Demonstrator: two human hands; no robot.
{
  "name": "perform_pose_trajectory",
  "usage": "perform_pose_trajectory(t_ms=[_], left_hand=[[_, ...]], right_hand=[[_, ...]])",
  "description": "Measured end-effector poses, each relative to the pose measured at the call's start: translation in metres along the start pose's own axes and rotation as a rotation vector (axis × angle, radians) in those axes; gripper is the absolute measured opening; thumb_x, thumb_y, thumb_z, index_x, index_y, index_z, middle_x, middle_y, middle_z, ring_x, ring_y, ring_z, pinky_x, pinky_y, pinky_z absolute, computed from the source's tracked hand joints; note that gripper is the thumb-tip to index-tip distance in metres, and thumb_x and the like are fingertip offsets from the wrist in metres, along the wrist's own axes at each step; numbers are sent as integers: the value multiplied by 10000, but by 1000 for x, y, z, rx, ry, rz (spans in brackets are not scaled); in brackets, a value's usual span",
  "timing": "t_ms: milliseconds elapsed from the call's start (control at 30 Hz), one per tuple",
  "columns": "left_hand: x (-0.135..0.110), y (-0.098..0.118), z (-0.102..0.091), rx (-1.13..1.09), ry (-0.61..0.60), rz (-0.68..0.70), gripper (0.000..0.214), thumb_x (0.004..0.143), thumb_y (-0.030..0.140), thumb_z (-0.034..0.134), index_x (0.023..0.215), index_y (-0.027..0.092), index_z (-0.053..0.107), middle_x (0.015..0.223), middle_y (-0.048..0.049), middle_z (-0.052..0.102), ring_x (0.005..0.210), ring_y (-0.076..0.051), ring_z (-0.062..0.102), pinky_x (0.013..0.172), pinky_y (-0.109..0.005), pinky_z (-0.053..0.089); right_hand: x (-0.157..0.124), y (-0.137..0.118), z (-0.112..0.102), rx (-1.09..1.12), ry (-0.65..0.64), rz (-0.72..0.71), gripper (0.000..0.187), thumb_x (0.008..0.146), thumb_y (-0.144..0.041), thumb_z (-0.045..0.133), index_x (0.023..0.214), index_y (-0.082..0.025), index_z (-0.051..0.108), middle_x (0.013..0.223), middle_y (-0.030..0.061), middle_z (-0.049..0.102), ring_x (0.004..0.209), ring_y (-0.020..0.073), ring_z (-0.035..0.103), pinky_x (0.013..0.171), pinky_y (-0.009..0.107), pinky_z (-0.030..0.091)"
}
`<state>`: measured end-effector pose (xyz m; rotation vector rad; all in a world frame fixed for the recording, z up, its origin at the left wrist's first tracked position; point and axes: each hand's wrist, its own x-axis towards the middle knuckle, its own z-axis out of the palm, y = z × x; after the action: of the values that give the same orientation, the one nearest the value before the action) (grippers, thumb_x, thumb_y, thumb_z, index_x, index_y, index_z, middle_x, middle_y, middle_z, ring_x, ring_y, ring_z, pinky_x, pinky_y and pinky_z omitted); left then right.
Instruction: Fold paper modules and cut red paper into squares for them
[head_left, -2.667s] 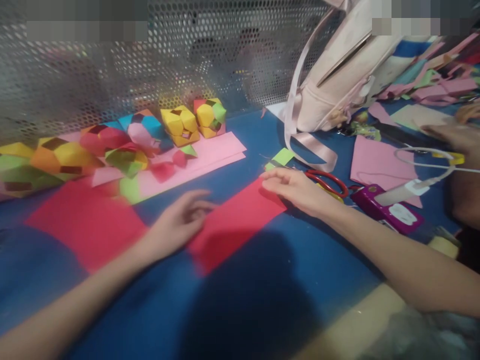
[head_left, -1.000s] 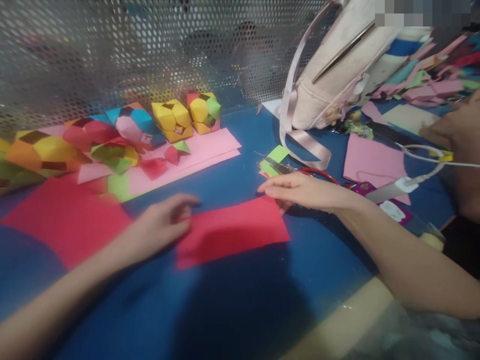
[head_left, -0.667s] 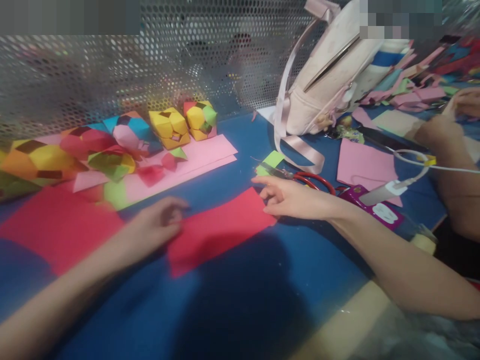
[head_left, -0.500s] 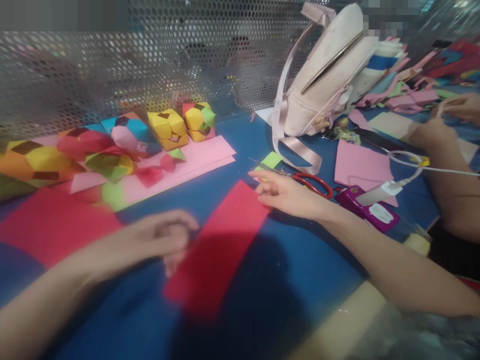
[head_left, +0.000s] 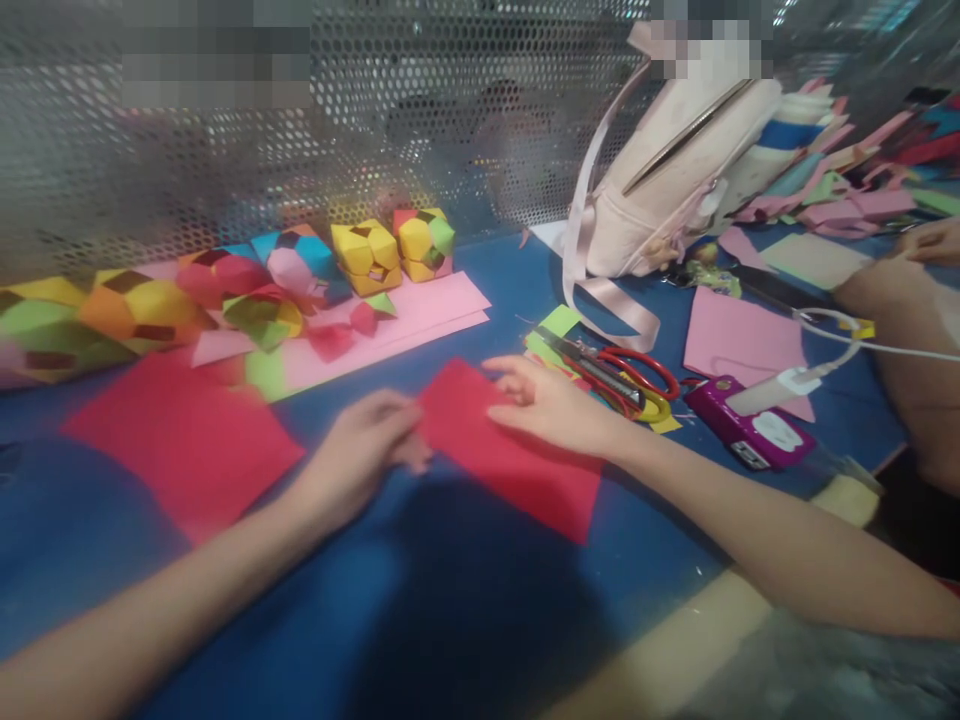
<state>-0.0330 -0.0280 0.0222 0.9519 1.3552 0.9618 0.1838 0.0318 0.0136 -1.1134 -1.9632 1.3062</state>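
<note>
A folded strip of red paper (head_left: 517, 470) lies slantwise on the blue table in front of me. My left hand (head_left: 382, 440) is at its left corner, with the thumb and fingers closed on the edge. Over the upper side of the strip rests my right hand (head_left: 540, 400), its thumb and index finger apart, partly covering the paper. To the left, beyond my left forearm, a larger red sheet (head_left: 184, 440) lies flat. Scissors (head_left: 637, 380) with red and yellow handles and a grey cutter (head_left: 585, 365) lie just behind my right hand.
Folded paper shapes (head_left: 367, 255) stand along the perforated metal screen (head_left: 465, 130), near long pink paper (head_left: 442, 295). At back right are a pale backpack (head_left: 667, 160), pink sheets (head_left: 742, 340) and a purple device (head_left: 750, 420) with a cable. Another person's arm (head_left: 900, 340) is at far right.
The red strip has turned, from sloping down to the left to sloping down to the right. My left hand has moved up and right to its corner. The view has shifted slightly left.
</note>
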Motion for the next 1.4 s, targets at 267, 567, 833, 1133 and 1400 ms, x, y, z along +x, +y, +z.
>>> perform_pose_trajectory(t_ms=[267,567,833,1133,1400], left_hand=[[-8,-7,-10,774,-140,300,199,834,296,502,721,179,618,676,-6,624,595,-124,560,556,-231,422],[-7,-23,-14,1126,-119,643,159,862,182,485,742,188,589,756,-8,591,698,-134,536,593,-227,383],[4,-19,-19,1052,-145,815,122,888,235,535,874,174,640,776,-32,623,712,-156,549,646,-276,392],[6,-22,-19,1022,-212,869,227,914,221,472,913,218,699,787,-42,635,729,-160,550,657,-298,364],[5,-21,-18,1059,-231,872,258,926,224,442,934,202,699,785,-48,620,727,-161,531,660,-303,352]], right_hand=[[-12,-2,-15,-482,-104,-135,388,812,-94,497,1170,-204,599,1111,67,685,1000,196,636,875,353,492],[-7,4,22,-386,77,-319,158,811,-113,550,915,-199,632,935,35,715,884,171,657,798,312,514],[-9,21,25,-362,68,-626,128,808,-64,518,801,-185,558,807,51,670,776,164,619,691,307,498],[-18,-13,-20,-242,136,-471,504,890,-182,482,1377,-249,373,1337,111,538,1088,211,601,897,398,507],[-16,-9,0,-456,-79,-617,243,891,-276,583,1114,-178,588,1083,97,675,1035,211,600,884,383,485]])
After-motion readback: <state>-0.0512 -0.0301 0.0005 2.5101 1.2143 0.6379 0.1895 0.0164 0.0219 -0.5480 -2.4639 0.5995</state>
